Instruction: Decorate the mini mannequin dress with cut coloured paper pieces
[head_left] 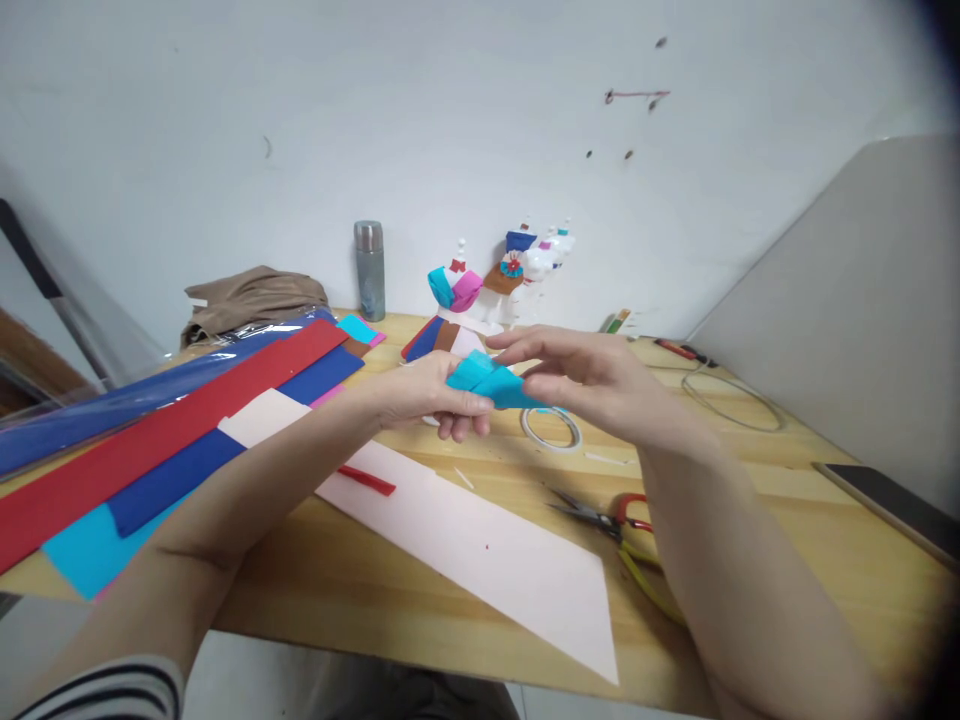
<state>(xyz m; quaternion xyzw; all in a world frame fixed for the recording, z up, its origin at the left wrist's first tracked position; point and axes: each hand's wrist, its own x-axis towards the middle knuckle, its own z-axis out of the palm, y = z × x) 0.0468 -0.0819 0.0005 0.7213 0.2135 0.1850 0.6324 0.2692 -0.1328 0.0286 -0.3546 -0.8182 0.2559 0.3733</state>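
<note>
Back edge of wooden table: steel-capped thermos flask, grey-green body, upright near white wall. Left of flask: crumpled brown cloth. Right side: dark smartphone, lying flat; thin grey cable, looped, beside grey panel. Wall, upper right: short reddish string, roughly horizontal; several dark spots.

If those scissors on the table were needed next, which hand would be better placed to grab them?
Probably the right hand: the scissors lie on its side and nearer to it. The left hand grips the turquoise piece and would have to reach across.
</note>
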